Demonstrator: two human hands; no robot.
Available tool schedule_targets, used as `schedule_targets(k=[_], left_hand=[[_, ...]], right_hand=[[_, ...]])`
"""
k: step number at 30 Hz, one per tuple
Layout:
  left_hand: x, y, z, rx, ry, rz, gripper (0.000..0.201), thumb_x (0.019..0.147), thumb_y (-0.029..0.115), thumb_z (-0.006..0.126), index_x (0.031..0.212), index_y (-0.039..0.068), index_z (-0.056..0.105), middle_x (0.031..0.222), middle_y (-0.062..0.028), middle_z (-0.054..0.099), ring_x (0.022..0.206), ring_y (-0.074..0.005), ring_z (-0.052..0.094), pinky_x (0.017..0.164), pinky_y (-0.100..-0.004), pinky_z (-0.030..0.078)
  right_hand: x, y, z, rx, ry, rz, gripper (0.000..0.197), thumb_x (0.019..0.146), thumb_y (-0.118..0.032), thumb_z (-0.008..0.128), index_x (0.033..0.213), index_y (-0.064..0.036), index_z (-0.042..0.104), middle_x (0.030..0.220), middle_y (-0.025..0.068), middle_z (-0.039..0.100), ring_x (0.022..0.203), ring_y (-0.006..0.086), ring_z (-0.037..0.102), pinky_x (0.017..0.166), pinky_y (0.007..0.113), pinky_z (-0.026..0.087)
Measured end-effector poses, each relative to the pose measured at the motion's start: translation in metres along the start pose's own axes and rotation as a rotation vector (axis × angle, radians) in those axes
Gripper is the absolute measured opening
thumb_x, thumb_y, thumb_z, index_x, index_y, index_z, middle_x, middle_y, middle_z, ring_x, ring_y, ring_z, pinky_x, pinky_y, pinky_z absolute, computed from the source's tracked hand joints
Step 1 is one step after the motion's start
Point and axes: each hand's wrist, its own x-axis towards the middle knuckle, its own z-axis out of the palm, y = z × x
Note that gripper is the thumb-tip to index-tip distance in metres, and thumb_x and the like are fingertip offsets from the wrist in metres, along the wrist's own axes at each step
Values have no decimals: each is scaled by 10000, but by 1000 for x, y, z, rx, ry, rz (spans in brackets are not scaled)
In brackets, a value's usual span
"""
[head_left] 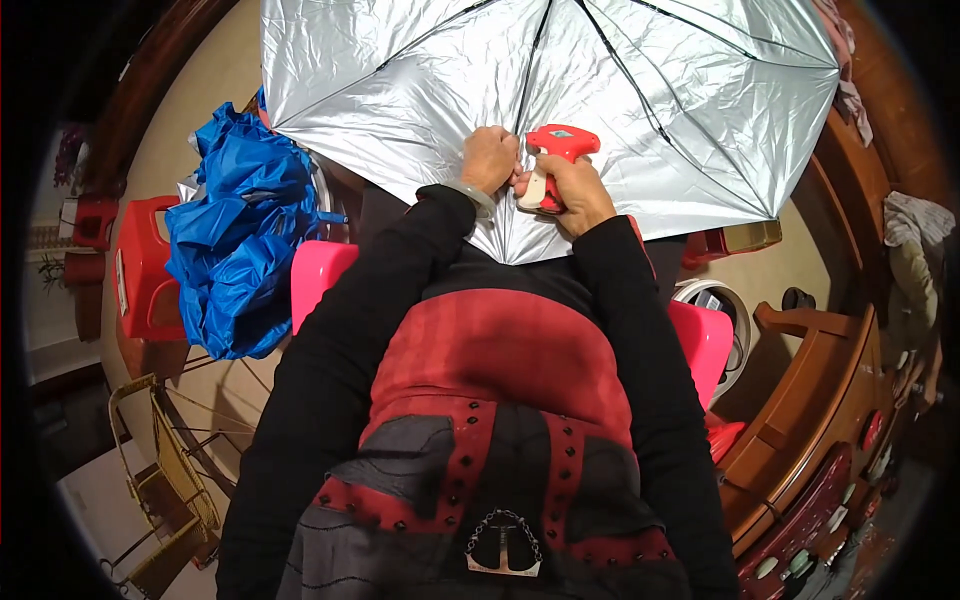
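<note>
An opened umbrella [440, 110] with a silver inner side and thin black ribs spreads over my lap and beyond. My right hand [578, 190] grips a red and white tagging gun [563, 142], its head pointing left over the silver cloth. Just left of it, my left hand [488, 160] is closed with its fingertips at a black rib near the umbrella's close edge. What those fingers pinch is mostly hidden, though cloth and rib lie right under them. The gun's tip is hidden close to my left fingers.
A crumpled blue umbrella heap [240, 230] lies at the left, over a red plastic stool [150, 270]. Pink seat edges [318, 280] show beside my arms. A wooden bench [800, 400] stands at the right, near a white bucket [735, 305]. A metal-framed cart [165, 470] is at lower left.
</note>
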Motion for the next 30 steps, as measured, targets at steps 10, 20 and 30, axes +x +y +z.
schedule_targets(k=[10, 20, 30], left_hand=[[1, 8, -7, -200, -103, -109, 186, 823, 101, 471, 745, -36, 570, 569, -57, 536, 384, -114, 453, 359, -248, 373], [7, 5, -12, -389, -176, -224, 155, 837, 91, 480, 800, -43, 549, 636, -52, 539, 432, -91, 442, 371, -229, 373], [8, 3, -7, -295, -224, -132, 174, 860, 91, 441, 812, -40, 546, 635, -52, 536, 441, -95, 453, 377, -231, 384]], right_hand=[[-6, -10, -13, 323, -113, 190, 228, 867, -156, 498, 1026, 2, 455, 812, 174, 596, 729, 270, 628, 664, 440, 544], [0, -9, -15, 265, -115, 205, 227, 856, -150, 514, 1017, 1, 463, 803, 156, 599, 717, 256, 630, 661, 430, 549], [9, -12, -16, 119, -140, 157, 169, 838, -120, 508, 950, 5, 499, 698, 119, 590, 586, 221, 608, 572, 400, 545]])
